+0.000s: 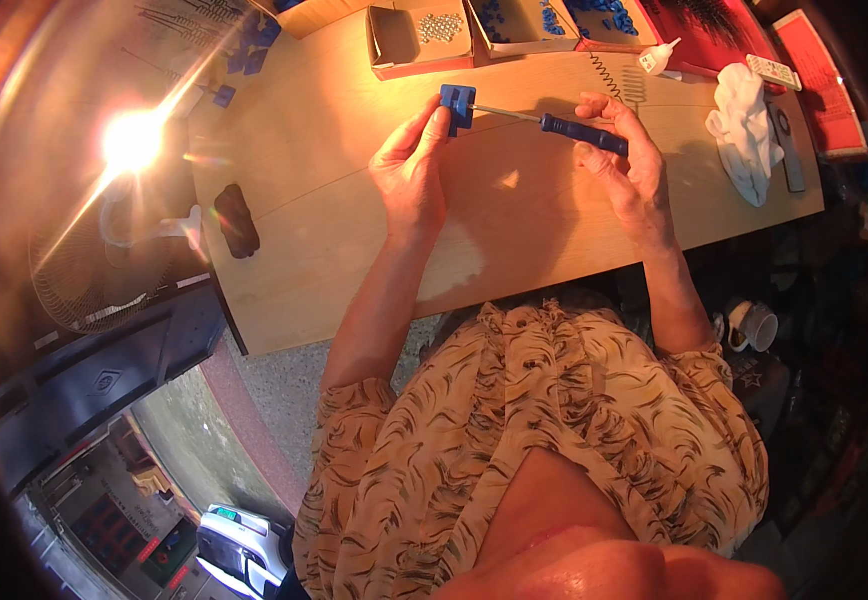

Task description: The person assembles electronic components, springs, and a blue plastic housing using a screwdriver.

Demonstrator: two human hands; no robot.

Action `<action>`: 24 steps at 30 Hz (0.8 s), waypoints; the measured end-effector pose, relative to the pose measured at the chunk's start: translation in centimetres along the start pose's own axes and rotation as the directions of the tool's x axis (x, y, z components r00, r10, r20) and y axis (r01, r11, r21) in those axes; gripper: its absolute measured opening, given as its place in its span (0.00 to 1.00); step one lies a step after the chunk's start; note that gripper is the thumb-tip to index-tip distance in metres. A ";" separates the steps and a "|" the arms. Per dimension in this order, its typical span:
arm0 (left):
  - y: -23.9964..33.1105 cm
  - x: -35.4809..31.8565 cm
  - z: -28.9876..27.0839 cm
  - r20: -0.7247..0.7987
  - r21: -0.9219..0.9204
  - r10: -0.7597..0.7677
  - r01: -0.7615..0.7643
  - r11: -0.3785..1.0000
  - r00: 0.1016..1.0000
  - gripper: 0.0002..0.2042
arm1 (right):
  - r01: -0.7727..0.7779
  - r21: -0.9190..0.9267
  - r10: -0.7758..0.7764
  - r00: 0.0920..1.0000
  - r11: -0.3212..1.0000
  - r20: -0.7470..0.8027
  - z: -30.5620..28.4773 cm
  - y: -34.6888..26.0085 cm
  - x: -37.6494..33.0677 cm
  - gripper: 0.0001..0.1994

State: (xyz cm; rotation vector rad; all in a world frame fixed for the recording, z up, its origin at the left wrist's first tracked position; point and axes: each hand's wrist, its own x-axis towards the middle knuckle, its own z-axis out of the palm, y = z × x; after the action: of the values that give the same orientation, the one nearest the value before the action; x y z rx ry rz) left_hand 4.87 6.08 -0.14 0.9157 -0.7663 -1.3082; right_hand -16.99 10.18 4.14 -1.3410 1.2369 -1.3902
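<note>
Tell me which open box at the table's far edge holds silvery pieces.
The cardboard box immediately left of the two boxes of blue parts; its contents are small, shiny, silvery pieces, while those two hold blue ones.

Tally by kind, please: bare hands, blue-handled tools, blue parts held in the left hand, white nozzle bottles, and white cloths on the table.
Bare hands: 2 (left hand, right hand)
Blue-handled tool: 1
Held blue part: 1
White nozzle bottle: 1
White cloth: 1
Total: 6
</note>
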 end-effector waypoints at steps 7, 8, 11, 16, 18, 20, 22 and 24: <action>-0.1 -0.1 -0.2 0.019 0.031 -0.030 0.029 0.999 0.999 0.15 | -0.205 0.016 0.203 0.977 0.979 0.071 -1.5 0.7 0.3 0.18; -0.1 -0.1 -0.1 0.015 0.030 -0.029 0.028 0.999 0.999 0.15 | -0.181 0.035 0.179 0.982 0.983 0.053 -1.2 0.6 0.2 0.17; 0.3 -0.2 0.1 0.006 0.017 -0.034 0.034 0.999 0.999 0.15 | -0.093 -0.002 0.093 0.995 0.996 0.046 -1.0 0.6 0.1 0.17; 0.2 -0.1 0.1 -0.002 0.031 -0.044 0.044 0.999 0.999 0.15 | -0.133 -0.005 0.133 0.988 0.991 0.074 -1.6 0.8 0.3 0.18; 0.2 -0.2 0.2 0.004 0.029 -0.040 0.040 0.999 0.999 0.15 | -0.266 0.079 0.260 0.962 0.961 0.081 -1.9 0.8 0.6 0.18; 0.2 -0.2 0.2 -0.004 0.056 -0.044 0.044 0.997 0.999 0.15 | -0.201 0.053 0.198 0.978 0.978 0.062 -1.0 0.3 0.4 0.16; 0.0 -0.1 0.0 0.002 0.047 -0.025 0.025 0.999 1.000 0.15 | -0.136 0.025 0.135 0.990 0.990 0.043 -0.7 0.2 0.3 0.15; 0.0 -0.2 -0.1 0.009 0.037 -0.008 0.007 0.999 1.000 0.15 | -0.104 0.011 0.104 0.993 0.994 0.051 -0.9 0.5 0.3 0.16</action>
State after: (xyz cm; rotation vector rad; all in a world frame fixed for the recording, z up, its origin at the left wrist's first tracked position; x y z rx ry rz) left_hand 4.95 6.26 -0.18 0.9431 -0.7975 -1.3096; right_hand -17.93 9.85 3.72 -1.2762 1.2438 -1.2828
